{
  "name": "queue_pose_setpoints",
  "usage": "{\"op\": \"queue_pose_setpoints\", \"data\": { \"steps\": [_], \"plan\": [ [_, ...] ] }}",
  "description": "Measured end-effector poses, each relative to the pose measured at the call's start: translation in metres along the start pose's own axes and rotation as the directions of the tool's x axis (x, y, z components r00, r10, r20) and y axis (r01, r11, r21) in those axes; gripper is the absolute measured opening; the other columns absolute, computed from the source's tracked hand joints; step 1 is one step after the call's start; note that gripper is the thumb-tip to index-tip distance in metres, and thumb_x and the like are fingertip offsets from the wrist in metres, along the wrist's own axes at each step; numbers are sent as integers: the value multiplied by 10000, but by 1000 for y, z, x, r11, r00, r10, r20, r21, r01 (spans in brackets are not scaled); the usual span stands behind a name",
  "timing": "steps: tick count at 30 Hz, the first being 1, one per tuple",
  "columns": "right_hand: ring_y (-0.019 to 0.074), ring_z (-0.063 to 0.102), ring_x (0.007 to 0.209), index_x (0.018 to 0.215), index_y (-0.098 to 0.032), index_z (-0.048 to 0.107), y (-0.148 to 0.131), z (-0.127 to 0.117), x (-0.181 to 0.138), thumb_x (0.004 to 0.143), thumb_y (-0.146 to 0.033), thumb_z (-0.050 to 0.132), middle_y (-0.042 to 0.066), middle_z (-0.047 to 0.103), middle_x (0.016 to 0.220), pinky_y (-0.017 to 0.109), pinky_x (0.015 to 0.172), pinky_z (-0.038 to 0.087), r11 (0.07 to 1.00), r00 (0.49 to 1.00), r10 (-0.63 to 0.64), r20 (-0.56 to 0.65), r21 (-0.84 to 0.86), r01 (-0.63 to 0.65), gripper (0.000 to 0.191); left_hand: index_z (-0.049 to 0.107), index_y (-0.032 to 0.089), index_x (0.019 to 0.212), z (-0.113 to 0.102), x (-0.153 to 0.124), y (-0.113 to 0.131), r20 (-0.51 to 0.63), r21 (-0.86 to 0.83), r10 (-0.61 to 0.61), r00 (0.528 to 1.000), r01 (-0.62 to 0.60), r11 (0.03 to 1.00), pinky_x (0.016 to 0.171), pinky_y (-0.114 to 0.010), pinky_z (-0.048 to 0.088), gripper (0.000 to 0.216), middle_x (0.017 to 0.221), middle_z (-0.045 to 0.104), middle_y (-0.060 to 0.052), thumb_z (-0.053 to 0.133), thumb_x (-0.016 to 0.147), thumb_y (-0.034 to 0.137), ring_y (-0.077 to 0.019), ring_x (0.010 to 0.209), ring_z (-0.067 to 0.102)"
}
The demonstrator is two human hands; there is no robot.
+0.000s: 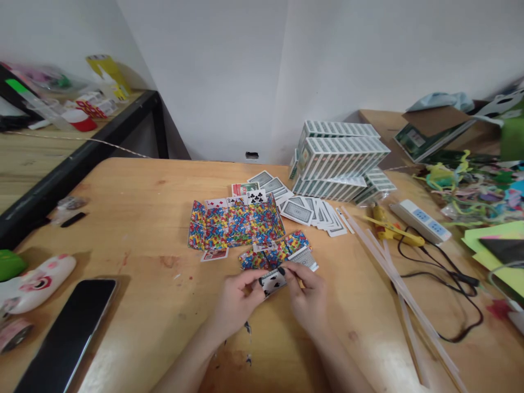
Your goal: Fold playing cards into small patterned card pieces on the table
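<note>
Between my hands, low over the table, is a playing card (273, 282) with black spade marks. My left hand (239, 300) pinches its left end. At the card's right end, my right hand (307, 292) grips with thumb and fingers. Just beyond my hands lies a small piece covered in colourful print (286, 248), with a grey-backed card (303, 258) on its right part. Farther back, a larger folded piece in the same colourful print (235, 225) has face-up cards (256, 197) along its far edge. A red-printed card (215, 255) pokes out from its near side.
Loose grey-backed cards (297, 211) spread behind, near stacked card boxes (341, 155). To the right are a yellow glue gun (381, 222), a power strip (421, 220), clear glue sticks (393, 273) and black cable. A phone (67, 333) and white toy (45, 283) lie left.
</note>
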State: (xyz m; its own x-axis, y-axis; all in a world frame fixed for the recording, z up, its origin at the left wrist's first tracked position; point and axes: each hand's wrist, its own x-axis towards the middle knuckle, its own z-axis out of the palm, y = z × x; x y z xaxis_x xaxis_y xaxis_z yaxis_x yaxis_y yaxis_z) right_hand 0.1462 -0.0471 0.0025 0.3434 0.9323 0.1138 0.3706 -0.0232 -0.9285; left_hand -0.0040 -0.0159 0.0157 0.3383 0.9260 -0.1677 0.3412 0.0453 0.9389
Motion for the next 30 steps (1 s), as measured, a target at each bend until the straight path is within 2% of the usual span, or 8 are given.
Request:
{"op": "queue_pose_setpoints", "data": {
  "steps": [8,10,14,17,21,25,27,30],
  "plan": [
    [204,636,712,769,-178,688,0,-2,1,768,-258,539,65,701,757,311,663,500,997,998,55,-34,51,-54,169,672,182,979,-4,-1,-6,127,-37,2,992,2,999,441,-164,385,312,700,680,-11,487,729,166,-101,514,534],
    [205,634,712,762,-175,689,1,-3,2,756,-276,557,67,700,757,315,667,497,993,995,88,-57,85,-83,166,670,175,963,-4,0,-5,121,-77,-12,993,21,997,483,-172,417,281,724,682,-17,494,744,189,-112,564,564],
    [192,616,698,779,-164,669,4,-3,6,726,-325,607,59,684,752,299,644,485,965,982,176,-64,210,-159,181,664,146,796,-5,4,-3,40,-152,-60,997,65,986,557,-189,442,175,715,669,-26,530,752,250,-127,632,585],
    [152,565,600,778,-154,640,3,-1,9,721,-369,618,22,635,664,246,543,448,926,973,227,39,301,-228,223,633,145,735,-6,7,-4,-31,-200,-92,995,85,976,535,-179,419,135,652,629,-2,545,733,247,-109,585,551],
    [108,494,518,704,-145,613,-6,5,9,716,-386,625,-10,557,575,206,474,390,904,945,230,232,310,-296,241,577,153,702,-9,11,-7,-142,-273,-128,982,86,958,505,-170,389,123,592,553,35,543,728,267,-90,533,491],
    [72,443,376,715,-142,582,-13,11,4,740,-421,578,-49,497,461,178,375,344,850,849,289,442,290,-440,280,526,167,676,-8,12,-9,-195,-260,-159,968,105,960,470,-164,353,132,552,485,59,538,738,283,-85,500,441],
    [67,425,303,748,-147,552,-14,13,2,754,-437,543,-70,475,395,164,322,306,802,805,307,508,318,-506,291,517,171,683,-7,12,-8,-213,-234,-173,962,122,964,461,-165,343,149,540,471,61,533,747,304,-87,493,427],
    [97,496,295,768,-152,512,-15,14,1,738,-425,540,-53,530,394,167,303,331,728,774,298,559,391,-563,276,500,172,677,-6,11,-6,-245,-203,-168,955,119,972,444,-163,324,183,520,444,65,521,762,333,-83,474,391]
  ]
}}
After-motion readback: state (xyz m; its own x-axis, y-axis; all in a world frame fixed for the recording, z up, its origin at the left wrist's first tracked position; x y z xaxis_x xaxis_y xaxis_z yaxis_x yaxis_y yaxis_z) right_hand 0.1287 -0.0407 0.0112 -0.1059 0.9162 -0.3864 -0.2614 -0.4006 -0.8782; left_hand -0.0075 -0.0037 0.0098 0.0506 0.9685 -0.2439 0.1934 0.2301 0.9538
